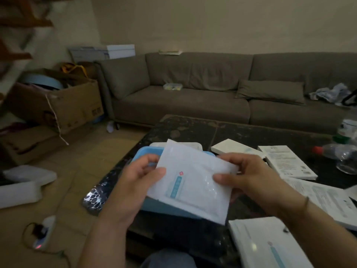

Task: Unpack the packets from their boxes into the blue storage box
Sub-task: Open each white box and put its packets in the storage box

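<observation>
I hold a stack of white packets point(193, 180) with a blue label, tilted, above the blue storage box point(146, 154) on the dark table. My left hand point(139, 176) grips the stack's left edge, thumb on top. My right hand point(249, 176) pinches its right edge. The packets hide most of the blue box; only its left rim and lower wall show. White packet boxes lie on the table: one point(231, 147) behind my right hand, one point(287, 163) farther right, and one point(268, 244) at the near edge.
Printed leaflets point(326, 200) lie at the right. Plastic bottles point(340, 153) stand at the table's far right. A grey sofa point(193, 93) is behind the table. Cardboard boxes point(63, 105) and white foam blocks point(25, 184) are on the floor at the left, with a power strip point(42, 236).
</observation>
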The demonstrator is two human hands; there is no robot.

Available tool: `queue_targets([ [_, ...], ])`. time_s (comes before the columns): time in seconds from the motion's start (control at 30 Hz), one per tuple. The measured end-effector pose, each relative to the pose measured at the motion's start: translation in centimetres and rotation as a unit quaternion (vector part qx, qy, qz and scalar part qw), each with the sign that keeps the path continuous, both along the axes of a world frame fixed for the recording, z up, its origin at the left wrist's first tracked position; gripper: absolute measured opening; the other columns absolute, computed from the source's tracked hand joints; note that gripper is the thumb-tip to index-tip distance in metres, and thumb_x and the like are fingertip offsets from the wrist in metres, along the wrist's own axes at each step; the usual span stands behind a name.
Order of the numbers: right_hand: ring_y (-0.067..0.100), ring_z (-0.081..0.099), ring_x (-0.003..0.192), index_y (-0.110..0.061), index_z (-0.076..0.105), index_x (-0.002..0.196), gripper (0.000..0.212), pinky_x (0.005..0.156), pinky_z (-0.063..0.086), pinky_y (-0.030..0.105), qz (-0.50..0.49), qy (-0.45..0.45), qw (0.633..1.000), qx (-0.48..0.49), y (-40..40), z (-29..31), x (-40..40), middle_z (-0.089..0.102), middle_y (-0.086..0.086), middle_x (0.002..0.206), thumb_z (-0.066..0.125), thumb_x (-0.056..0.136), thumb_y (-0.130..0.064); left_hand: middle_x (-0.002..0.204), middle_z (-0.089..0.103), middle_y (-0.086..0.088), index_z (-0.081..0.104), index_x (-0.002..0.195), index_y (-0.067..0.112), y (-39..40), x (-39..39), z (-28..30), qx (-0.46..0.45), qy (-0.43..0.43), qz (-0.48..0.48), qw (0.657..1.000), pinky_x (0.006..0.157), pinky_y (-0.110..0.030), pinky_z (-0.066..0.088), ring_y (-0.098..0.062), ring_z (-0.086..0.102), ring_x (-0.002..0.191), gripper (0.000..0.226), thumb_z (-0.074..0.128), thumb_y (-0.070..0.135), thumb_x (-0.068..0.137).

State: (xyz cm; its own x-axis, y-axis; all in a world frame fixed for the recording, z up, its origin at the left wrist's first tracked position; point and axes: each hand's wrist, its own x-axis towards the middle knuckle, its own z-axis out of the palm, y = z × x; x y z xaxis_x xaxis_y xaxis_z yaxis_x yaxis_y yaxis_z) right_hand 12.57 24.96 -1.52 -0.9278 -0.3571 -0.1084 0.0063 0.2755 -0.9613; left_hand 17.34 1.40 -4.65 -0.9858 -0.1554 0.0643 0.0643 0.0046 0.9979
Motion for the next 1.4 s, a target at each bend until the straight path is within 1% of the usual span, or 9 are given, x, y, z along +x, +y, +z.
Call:
queue_targets([
  [0.13, 0.017, 0.068, 0.090, -0.024, 0.065, 0.109, 0.026, 0.065, 0.062, 0.035, -0.028, 0.070, 0.994, 0.073, -4.2, 0.1, -5.1, 0.066, -0.002, 0.105, 0.070, 0.086, -0.013, 0.092, 0.073, 0.008, 0.061, 0.098, 0.032, -3.5, -4.3, 1.0, -0.166, -0.001, 0.125, 0.978, 0.080, -0.037, 0.058, -0.011, 0.068, 0.092, 0.026, 0.072, 0.012, 0.086],
  [0.37, 0.023, 0.067, 0.089, -0.020, 0.061, 0.117, 0.031, 0.064, 0.062, 0.035, 0.058, 0.017, 0.975, 0.213, -10.0, -3.6, -9.4, 0.063, 0.007, 0.105, 0.066, 0.088, -0.010, 0.113, 0.059, 0.013, 0.057, 0.119, 0.032, -6.4, -8.0, -2.2, -0.403, -0.026, 0.133, 0.905, 0.089, -0.034, 0.054, -0.009, 0.060, 0.102, 0.039, 0.069, 0.015, 0.087],
  [0.73, 0.021, 0.062, 0.081, -0.014, 0.061, 0.111, 0.035, 0.065, 0.057, 0.031, 0.177, -0.010, 0.886, 0.429, -13.6, -7.3, -11.1, 0.061, 0.006, 0.097, 0.070, 0.085, -0.035, 0.113, 0.064, 0.012, 0.064, 0.114, 0.025, -6.3, -7.9, -4.6, -0.351, 0.026, 0.179, 0.919, 0.077, -0.011, 0.040, 0.000, 0.056, 0.099, 0.023, 0.059, 0.015, 0.094],
  [0.9, 0.024, 0.057, 0.110, -0.011, 0.057, 0.123, 0.041, 0.087, 0.044, 0.030, 0.200, 0.099, 0.820, 0.527, -14.3, -7.5, -10.1, 0.060, 0.009, 0.120, 0.060, 0.092, -0.037, 0.113, 0.062, 0.013, 0.063, 0.113, 0.029, -5.9, -7.5, -4.0, -0.373, 0.036, 0.188, 0.908, 0.076, -0.012, 0.041, 0.001, 0.053, 0.099, 0.021, 0.056, 0.019, 0.096],
  [1.03, 0.016, 0.059, 0.107, -0.023, 0.053, 0.131, 0.043, 0.090, 0.045, 0.027, 0.152, 0.189, 0.873, 0.424, -11.7, -4.7, -8.4, 0.061, -0.002, 0.123, 0.060, 0.092, -0.037, 0.104, 0.060, 0.014, 0.063, 0.108, 0.023, -4.6, -5.1, -3.4, -0.426, 0.187, 0.236, 0.853, 0.083, -0.022, 0.050, -0.001, 0.054, 0.097, 0.017, 0.060, 0.017, 0.093],
  [1.1, 0.003, 0.061, 0.096, -0.033, 0.053, 0.130, 0.040, 0.083, 0.049, 0.019, 0.091, 0.250, 0.915, 0.303, -7.8, -3.3, -5.4, 0.063, -0.015, 0.113, 0.060, 0.091, -0.037, 0.098, 0.065, 0.003, 0.067, 0.099, 0.013, -2.6, -3.0, -4.4, -0.411, 0.316, 0.202, 0.831, 0.084, -0.023, 0.051, -0.007, 0.059, 0.093, 0.011, 0.059, 0.013, 0.092],
  [1.2, -0.003, 0.062, 0.090, -0.033, 0.061, 0.114, 0.025, 0.075, 0.052, 0.013, 0.006, 0.391, 0.902, 0.182, -0.7, -3.9, 1.0, 0.064, -0.022, 0.097, 0.055, 0.090, -0.039, 0.085, 0.068, -0.005, 0.070, 0.082, 0.006, 1.5, -0.4, -7.7, -0.370, 0.409, 0.053, 0.833, 0.076, -0.028, 0.052, -0.019, 0.062, 0.078, 0.012, 0.059, 0.003, 0.085],
  [1.3, -0.004, 0.060, 0.091, -0.030, 0.067, 0.104, 0.026, 0.084, 0.044, 0.011, -0.019, 0.404, 0.883, 0.238, 5.8, -8.5, 5.6, 0.066, -0.018, 0.100, 0.056, 0.086, -0.047, 0.083, 0.067, 0.000, 0.070, 0.079, 0.012, 4.9, 0.7, -11.4, -0.372, 0.373, -0.075, 0.847, 0.068, -0.029, 0.051, -0.016, 0.060, 0.076, 0.015, 0.064, -0.001, 0.076],
  [1.4, 0.004, 0.051, 0.112, -0.039, 0.055, 0.118, 0.036, 0.105, 0.027, 0.018, 0.083, 0.368, 0.838, 0.394, 9.0, -13.9, 7.5, 0.059, -0.019, 0.123, 0.031, 0.097, -0.057, 0.086, 0.065, 0.012, 0.069, 0.082, 0.024, 7.0, 0.4, -13.7, -0.388, 0.232, -0.121, 0.883, 0.075, -0.024, 0.051, -0.001, 0.056, 0.085, 0.017, 0.059, 0.010, 0.079],
])
